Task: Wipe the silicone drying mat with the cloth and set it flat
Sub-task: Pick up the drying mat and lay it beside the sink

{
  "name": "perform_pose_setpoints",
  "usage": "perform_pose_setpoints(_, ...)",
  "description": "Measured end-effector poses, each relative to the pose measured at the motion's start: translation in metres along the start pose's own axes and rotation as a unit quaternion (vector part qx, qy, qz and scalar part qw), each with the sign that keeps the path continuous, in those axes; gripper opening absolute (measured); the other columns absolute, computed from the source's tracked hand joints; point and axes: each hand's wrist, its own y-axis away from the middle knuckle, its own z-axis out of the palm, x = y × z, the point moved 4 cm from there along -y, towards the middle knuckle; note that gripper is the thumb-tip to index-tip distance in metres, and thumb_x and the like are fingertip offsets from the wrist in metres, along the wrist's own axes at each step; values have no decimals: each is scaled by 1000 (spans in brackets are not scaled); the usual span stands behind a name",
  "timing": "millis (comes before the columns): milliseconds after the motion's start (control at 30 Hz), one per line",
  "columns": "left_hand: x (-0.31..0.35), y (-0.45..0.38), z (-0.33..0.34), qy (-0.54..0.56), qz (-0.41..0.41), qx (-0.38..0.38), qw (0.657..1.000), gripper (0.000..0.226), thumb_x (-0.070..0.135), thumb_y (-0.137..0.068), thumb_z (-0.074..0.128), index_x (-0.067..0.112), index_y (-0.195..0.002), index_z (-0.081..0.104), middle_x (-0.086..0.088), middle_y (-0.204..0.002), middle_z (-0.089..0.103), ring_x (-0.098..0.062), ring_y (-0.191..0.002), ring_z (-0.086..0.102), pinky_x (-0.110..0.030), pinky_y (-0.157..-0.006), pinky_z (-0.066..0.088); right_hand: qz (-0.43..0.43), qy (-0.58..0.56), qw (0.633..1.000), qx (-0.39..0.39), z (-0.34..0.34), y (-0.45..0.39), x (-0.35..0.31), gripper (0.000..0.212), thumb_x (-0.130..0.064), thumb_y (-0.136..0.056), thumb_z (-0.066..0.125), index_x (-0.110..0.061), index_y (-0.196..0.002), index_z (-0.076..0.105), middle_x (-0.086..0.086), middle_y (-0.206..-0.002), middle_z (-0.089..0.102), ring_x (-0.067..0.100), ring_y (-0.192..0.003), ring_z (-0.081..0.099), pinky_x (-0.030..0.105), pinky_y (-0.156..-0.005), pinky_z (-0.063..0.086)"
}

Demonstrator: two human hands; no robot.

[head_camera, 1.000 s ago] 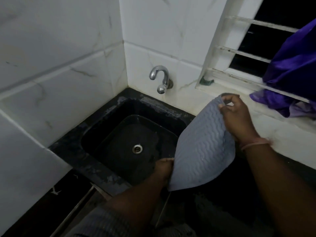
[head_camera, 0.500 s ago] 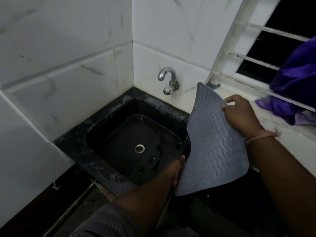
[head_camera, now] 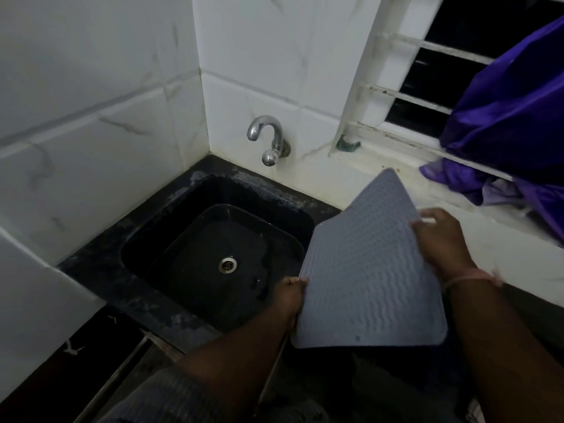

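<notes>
- The grey silicone drying mat (head_camera: 369, 270) is held up in the air by both hands, just to the right of the black sink (head_camera: 213, 257), its wavy-ribbed face turned up toward the camera.
- The left hand (head_camera: 290, 297) grips the mat's left edge, on the side nearest the sink; the fingertips (head_camera: 294, 280) curl over that edge while the rest of the hand sits behind and below the sheet.
- The right hand (head_camera: 442, 239) holds the opposite, right edge, on the side away from the sink; the thumb lies on the ribbed face and the fingers wrap behind the mat, where they are hidden.
- The mat spans between the two grips, with its far corner rising toward the window sill (head_camera: 381, 166) and its near, rounded corners hanging lower, toward the person.
- The sheet is tilted and slightly bowed, not lying flat on any surface; its left edge reaches over the sink's right rim.
- A thin band (head_camera: 467, 279) circles the right wrist.
- A chrome tap (head_camera: 268, 138) projects from the tiled wall behind the sink.
- A purple cloth (head_camera: 512, 117) hangs from the window bars, far to the right of the sink, beyond the right hand and not touching the mat.
</notes>
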Motion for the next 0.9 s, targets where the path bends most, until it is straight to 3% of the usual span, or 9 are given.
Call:
perform_pose_setpoints(100, -1, 3, -3, -44, 34, 30, 998, 26, 17, -95, 71, 13, -78, 51, -12, -80, 56, -20, -72, 49, -32, -69, 48, 74, 45, 996, 6, -4, 2, 67, 15, -18, -93, 66, -10, -106, 69, 14, -108, 69, 29, -96, 64, 33, -83, 49)
perform_pose_setpoints(267, -8, 3, -5, -214, 72, 64, 972, 17, 17, -91, 73, 14, -77, 64, -18, -95, 73, -31, -93, 68, -41, -91, 56, 166, 55, 984, -10, 22, 36, 153, 12, -8, -97, 57, -1, -99, 66, 19, -103, 65, 29, -90, 58, 34, -80, 41)
perform_pose_setpoints(367, -9, 4, -5, -315, 87, 63, 943, 12, 21, -91, 72, 10, -91, 69, -16, -97, 72, -33, -95, 69, -32, -81, 52, 213, 45, 976, 7, 24, 61, 198, 10, -12, -97, 56, -5, -99, 64, 15, -102, 65, 24, -82, 55, 35, -75, 43)
perform_pose_setpoints(533, -17, 13, -12, -419, 108, 74, 898, 14, 25, -92, 71, 12, -97, 71, -9, -97, 72, -29, -95, 68, -31, -78, 47, 218, -30, 974, 63, 13, 82, 230, 31, -6, -100, 54, -5, -131, 55, 15, -116, 65, 27, -104, 62, 30, -87, 42)
perform_pose_setpoints(600, -20, 16, -15, -457, 120, 77, 878, 11, 24, -94, 69, 15, -100, 71, -7, -101, 71, -26, -96, 66, -31, -80, 45, 192, -6, 976, 106, -1, 91, 237, 28, -3, -99, 55, 0, -127, 59, 22, -122, 63, 32, -110, 62, 29, -91, 41)
perform_pose_setpoints(667, -22, 21, -17, -486, 129, 81, 860, 10, 24, -94, 68, 17, -100, 70, -7, -103, 71, -26, -96, 67, -33, -81, 49, 171, 107, 967, 155, -17, 102, 244, 28, -11, -96, 61, -2, -123, 62, 25, -125, 59, 41, -114, 57, 40, -97, 41)
perform_pose_setpoints(767, -24, 30, -20, -486, 132, 100, 858, 12, 26, -92, 70, 17, -100, 70, -8, -104, 72, -30, -99, 67, -37, -84, 52, 254, 278, 910, 176, -33, 128, 272, 52, -34, -89, 67, -9, -132, 53, 27, -143, 43, 47, -129, 40, 58, -108, 29)
perform_pose_setpoints(833, -28, 37, -20, -471, 123, 113, 866, 10, 25, -92, 70, 18, -99, 67, -8, -103, 71, -29, -97, 67, -39, -84, 53, 332, 268, 897, 113, -32, 143, 301, 79, -48, -89, 65, -7, -149, 35, 28, -159, 23, 48, -144, 21, 63, -116, 14)
perform_pose_setpoints(900, -31, 45, -20, -469, 130, 123, 865, 5, 23, -93, 68, 22, -96, 64, -7, -99, 71, -29, -93, 68, -41, -84, 55, 330, 270, 902, 75, -31, 148, 318, 83, -47, -91, 65, -7, -154, 29, 29, -161, 19, 50, -147, 17, 64, -117, 12)
